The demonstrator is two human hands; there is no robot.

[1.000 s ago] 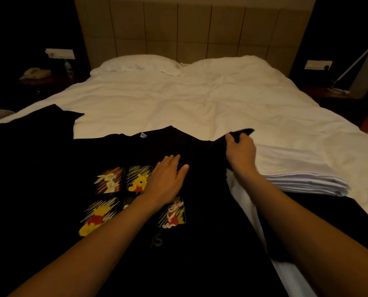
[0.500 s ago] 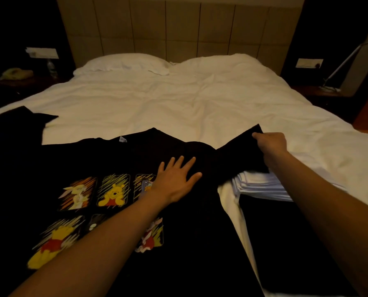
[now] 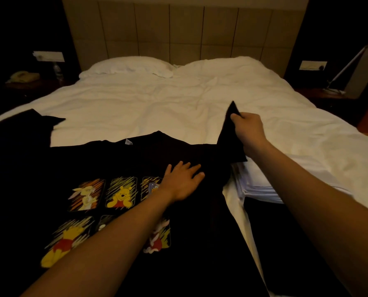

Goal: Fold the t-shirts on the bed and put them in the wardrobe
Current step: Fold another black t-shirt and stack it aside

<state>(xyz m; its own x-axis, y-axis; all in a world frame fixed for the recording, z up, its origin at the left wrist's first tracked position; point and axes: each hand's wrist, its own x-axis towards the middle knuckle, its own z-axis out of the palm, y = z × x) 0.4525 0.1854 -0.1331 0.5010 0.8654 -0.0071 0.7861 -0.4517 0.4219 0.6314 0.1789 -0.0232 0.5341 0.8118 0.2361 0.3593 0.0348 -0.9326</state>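
Black tee [image 3: 136, 159] lies print-up along the bed's [image 3: 157, 108] near edge. Left hand [image 3: 182, 182] rests flat on its chest, fingers straight and spread. Right hand [image 3: 248, 128] pinches the sleeve [image 3: 227, 138], lifted off the bed above a white folded stack [image 3: 258, 187].

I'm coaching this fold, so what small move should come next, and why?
Probably carry the sleeve inward across the black t-shirt. The right hand pinches it raised off the bed, while the left hand lies flat on the chest, anchoring the fabric.
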